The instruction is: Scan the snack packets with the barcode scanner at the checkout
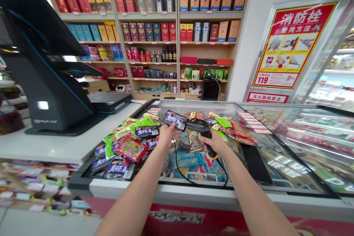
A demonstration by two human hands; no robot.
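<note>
Plainly, packet [174, 120] sits between left fingers [171, 130] (scanner [199, 125] beside).

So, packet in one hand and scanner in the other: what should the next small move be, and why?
Probably tilt the dark packet in the left hand toward the scanner in the right hand. The scanner's head sits right at the packet's edge, seemingly alongside it rather than aimed at a face, and no barcode can be made out from here.
</note>
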